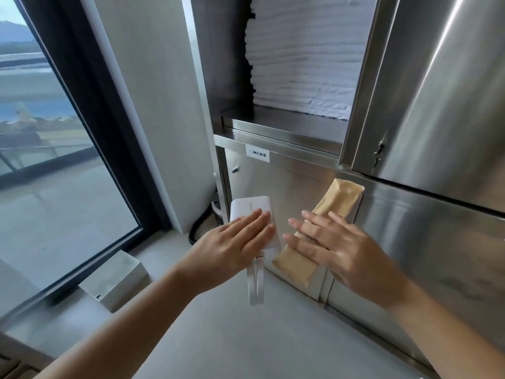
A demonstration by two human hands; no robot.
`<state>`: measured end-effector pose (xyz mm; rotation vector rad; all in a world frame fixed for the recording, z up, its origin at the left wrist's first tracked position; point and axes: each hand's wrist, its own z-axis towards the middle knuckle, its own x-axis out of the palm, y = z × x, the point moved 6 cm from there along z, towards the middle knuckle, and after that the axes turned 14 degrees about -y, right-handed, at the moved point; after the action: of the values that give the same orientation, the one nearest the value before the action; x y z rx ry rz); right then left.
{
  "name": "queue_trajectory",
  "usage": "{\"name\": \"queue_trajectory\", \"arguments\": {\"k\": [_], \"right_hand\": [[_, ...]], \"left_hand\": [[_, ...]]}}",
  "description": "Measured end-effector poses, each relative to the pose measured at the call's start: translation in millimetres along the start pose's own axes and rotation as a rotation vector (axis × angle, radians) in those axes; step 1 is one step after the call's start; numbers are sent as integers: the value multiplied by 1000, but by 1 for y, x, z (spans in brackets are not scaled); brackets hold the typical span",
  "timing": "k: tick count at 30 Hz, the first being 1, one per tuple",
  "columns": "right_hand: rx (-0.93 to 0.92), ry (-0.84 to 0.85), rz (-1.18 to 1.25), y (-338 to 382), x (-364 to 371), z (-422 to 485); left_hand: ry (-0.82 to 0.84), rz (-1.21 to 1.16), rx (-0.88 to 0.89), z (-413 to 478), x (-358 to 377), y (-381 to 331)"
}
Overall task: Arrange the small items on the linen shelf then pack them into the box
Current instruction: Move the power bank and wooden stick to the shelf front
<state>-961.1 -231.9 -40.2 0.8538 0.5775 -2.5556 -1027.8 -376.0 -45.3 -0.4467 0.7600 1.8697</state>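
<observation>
— How far along is it?

— Early, I'd say. The left hand (235, 242) lies with straight fingers across a white device (246, 207), its strap (257, 285) dangling toward 6 o'clock. The right hand (336, 247) lies the same way over a tan packet (336, 198). Both thumbs are hidden, so I can't tell whether either hand grips.

— And the shelf?

— The linen shelf (284, 124) is at 12 o'clock. It holds only folded linens (300, 64), with no small items on it yet.

— The box?

— Likely the pale box (114, 280) on the floor at 8 o'clock. Nothing looks packed, so arranging and packing both remain.
</observation>
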Motion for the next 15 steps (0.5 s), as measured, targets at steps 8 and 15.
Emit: {"name": "queue_trajectory", "arguments": {"k": [8,15], "right_hand": [[-8,-20,-38,-57,68,33],[15,-48,-50,-147,127,66]], "left_hand": [[-9,-16,-8,-1,65,81],[19,-30,26,31,137,157]]}}
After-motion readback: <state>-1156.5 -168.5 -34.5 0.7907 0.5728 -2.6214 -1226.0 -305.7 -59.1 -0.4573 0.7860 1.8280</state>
